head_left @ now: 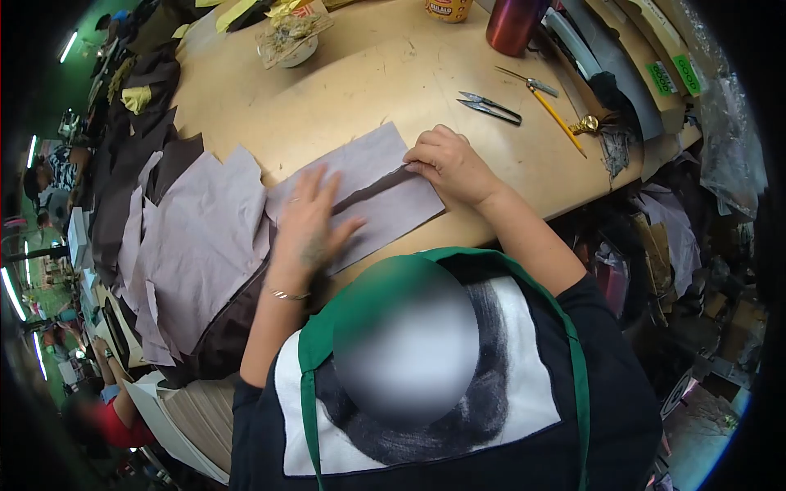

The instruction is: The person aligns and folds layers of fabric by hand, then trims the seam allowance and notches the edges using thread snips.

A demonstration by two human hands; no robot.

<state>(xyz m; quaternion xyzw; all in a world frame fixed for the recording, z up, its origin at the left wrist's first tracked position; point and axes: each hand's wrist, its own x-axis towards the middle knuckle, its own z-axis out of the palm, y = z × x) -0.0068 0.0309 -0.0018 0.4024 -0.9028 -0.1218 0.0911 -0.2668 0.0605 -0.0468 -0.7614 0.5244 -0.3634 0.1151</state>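
A grey-mauve piece of cloth [389,214] lies on the wooden table [368,82], with a dark fold or seam running along its middle. My right hand [449,164] pinches the cloth at the right end of that seam. Over the cloth's left part is my left hand [311,219], its fingers spread and slightly blurred, palm down. More grey cloth [201,233] is heaped to the left, with dark cloth [151,90] beneath and behind it.
Thread snips [491,109], a yellow pencil [558,123], a pointed tool [536,84] and a gold watch [586,124] lie to the right. Farther back stand a red bottle [516,24] and a bowl [296,51]. Another person's red sleeve [123,425] shows at lower left.
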